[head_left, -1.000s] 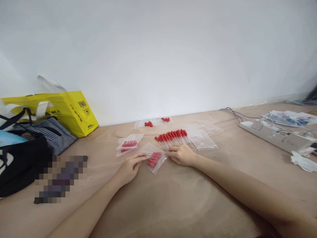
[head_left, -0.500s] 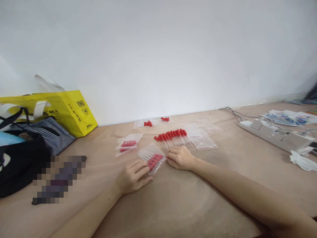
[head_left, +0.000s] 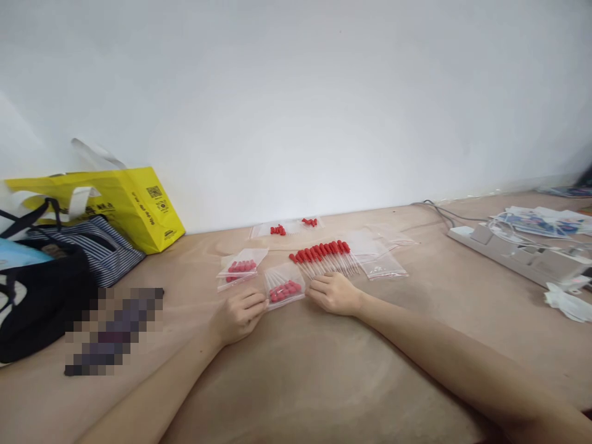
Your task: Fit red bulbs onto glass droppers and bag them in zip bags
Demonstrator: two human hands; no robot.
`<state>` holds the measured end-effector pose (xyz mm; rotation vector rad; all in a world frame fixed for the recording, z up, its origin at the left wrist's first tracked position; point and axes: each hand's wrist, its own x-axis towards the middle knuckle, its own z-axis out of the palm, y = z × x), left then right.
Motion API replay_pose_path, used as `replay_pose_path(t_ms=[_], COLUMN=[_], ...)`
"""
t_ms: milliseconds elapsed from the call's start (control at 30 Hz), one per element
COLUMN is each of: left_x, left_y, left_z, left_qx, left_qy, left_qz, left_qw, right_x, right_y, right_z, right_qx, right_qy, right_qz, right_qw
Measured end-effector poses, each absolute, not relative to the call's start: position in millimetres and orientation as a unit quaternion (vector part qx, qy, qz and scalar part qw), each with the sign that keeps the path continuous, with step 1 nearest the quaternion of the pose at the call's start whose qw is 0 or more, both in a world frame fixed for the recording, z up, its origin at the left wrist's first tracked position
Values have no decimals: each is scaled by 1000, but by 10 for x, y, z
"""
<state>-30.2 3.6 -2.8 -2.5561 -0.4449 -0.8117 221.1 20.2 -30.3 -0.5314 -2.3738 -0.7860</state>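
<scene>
A clear zip bag [head_left: 284,301] of red-bulbed droppers lies on the table between my hands, its droppers fanned with the bulbs towards me. My left hand [head_left: 238,314] is closed at the bag's lower left corner, thumb and fingers pinching its edge. At the right corner my right hand [head_left: 335,293] is curled, its fingertips on the bag's edge. Just beyond the right hand lies a row of loose droppers [head_left: 324,251], red bulbs pointing away. Another filled zip bag [head_left: 243,266] rests to the left, behind my left hand.
Flat zip bags [head_left: 382,265] lie right of the loose droppers. More bags with red bulbs [head_left: 277,230] lie near the wall. On the left are a yellow bag [head_left: 157,222], a striped pouch [head_left: 111,246] and a black bag [head_left: 55,302]. A power strip [head_left: 513,253] with cables stands right.
The bag between my hands has turned, and its lower edge now runs nearly straight across. My left hand has drawn slightly back and its spread fingers have closed on the corner.
</scene>
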Motion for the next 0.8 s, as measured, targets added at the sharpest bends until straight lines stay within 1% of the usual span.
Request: replay_pose_path(t_ms=[133, 267, 433, 667, 800], left_x=[-297, -288, -292, -284, -197], left_y=[43, 14, 9, 12, -6], left_z=[-44, -72, -62, -52, -39], left_qx=[-901, -896, -898, -901, -902], left_qy=[-209, -190, -176, -171, -209], left_qz=[-312, -312, -309, -318, -308], left_qw=[217, 251, 261, 239, 219], right_x=[2160, 2168, 2194, 2184, 2162], right_y=[217, 227, 244, 250, 244], right_z=[-302, -306, -318, -310, -314], right_qx=[-220, -223, -218, -199, -214], right_qy=[-882, -877, -872, -886, -881], right_qz=[-289, -282, -294, -295, -287], right_qw=[300, 320, 325, 297, 310])
